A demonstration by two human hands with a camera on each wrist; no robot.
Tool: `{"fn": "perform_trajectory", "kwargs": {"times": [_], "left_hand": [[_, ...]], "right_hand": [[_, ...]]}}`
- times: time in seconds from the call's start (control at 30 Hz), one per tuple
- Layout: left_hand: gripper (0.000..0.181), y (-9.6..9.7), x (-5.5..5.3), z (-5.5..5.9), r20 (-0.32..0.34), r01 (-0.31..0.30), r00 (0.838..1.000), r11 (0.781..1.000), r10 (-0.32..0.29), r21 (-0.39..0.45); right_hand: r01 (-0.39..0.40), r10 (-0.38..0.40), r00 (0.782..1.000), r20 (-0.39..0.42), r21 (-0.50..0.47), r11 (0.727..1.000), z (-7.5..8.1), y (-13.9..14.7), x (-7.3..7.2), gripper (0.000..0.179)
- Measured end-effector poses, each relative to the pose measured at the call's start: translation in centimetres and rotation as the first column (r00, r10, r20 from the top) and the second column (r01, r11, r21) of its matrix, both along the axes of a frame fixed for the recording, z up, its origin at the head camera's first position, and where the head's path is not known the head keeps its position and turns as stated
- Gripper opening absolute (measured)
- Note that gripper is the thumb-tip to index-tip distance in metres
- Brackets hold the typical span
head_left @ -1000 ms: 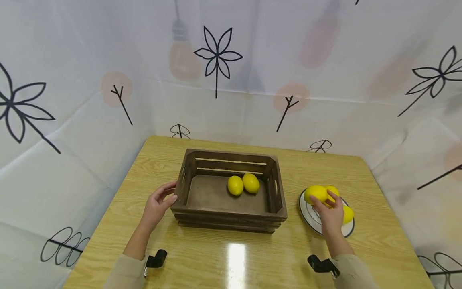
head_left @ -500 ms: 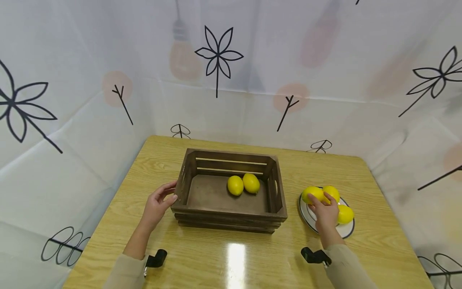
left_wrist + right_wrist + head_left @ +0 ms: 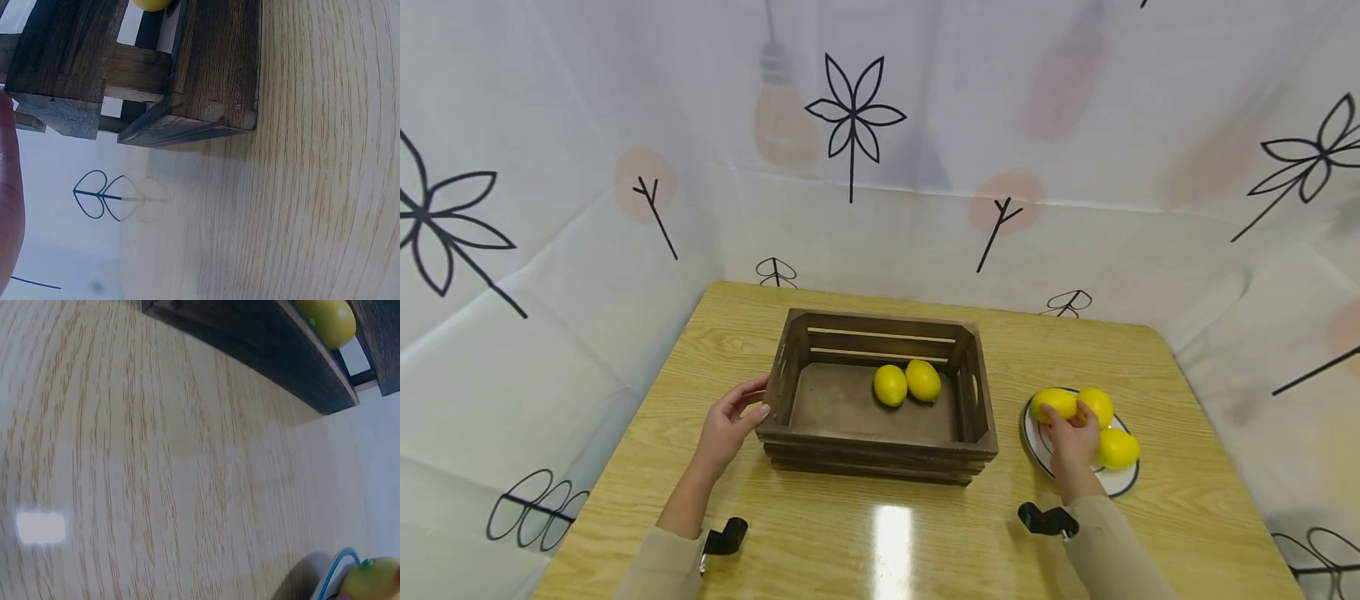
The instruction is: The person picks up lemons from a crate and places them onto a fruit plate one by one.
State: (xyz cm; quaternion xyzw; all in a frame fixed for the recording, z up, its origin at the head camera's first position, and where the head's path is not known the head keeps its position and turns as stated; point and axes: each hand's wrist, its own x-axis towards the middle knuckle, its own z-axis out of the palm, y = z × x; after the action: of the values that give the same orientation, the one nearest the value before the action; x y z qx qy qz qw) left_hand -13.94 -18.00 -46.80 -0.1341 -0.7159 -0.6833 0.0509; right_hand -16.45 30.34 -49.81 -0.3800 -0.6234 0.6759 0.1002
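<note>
In the head view my left hand [image 3: 727, 425] rests against the left end of a dark brown slatted wooden crate [image 3: 880, 457]. Its thumb lies by the rim, and the tips of the other fingers are hidden by the end wall. Two yellow lemons [image 3: 891, 386] lie inside the crate, side by side towards the right. To the right, my right hand [image 3: 1072, 442] pinches a lemon [image 3: 1054, 404] between thumb and fingers, low over a white plate [image 3: 1036, 450] with a dark blue rim. Two more lemons [image 3: 1117, 450] sit on that plate, beside the hand.
The wood-grain table [image 3: 820, 533] carries the crate and the plate, with a strip of tabletop between them. A printed white cloth [image 3: 917, 242] hangs behind and along both sides. Black wrist mounts [image 3: 726, 537] jut from both sleeves.
My right hand has shifted slightly left and its lemon appears lower over the plate, farther from the other lemons. The left hand and the crate have stayed put.
</note>
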Motion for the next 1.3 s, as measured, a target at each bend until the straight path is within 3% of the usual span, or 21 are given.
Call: {"fn": "perform_trajectory", "kwargs": {"times": [0.37, 0.93, 1.3], "left_hand": [[0.04, 0.0, -0.1, 0.0, -0.001, -0.002, 1.0, 1.0, 0.002, -0.005], [0.041, 0.1, 0.0, 0.1, 0.014, -0.012, 1.0, 1.0, 0.011, 0.011], [0.04, 0.1, 0.0, 0.0, 0.001, -0.014, 1.0, 1.0, 0.014, -0.005]], "right_hand": [[-0.084, 0.084, 0.996, 0.001, -0.046, 0.995, 1.0, 0.3, 0.2, 0.087], [-0.131, 0.123, 0.99, 0.072, 0.115, 0.985, 2.5, 0.6, 3.1, 0.082], [-0.133, 0.135, 0.991, -0.011, 0.084, 0.988, 4.7, 0.4, 3.7, 0.078]]}}
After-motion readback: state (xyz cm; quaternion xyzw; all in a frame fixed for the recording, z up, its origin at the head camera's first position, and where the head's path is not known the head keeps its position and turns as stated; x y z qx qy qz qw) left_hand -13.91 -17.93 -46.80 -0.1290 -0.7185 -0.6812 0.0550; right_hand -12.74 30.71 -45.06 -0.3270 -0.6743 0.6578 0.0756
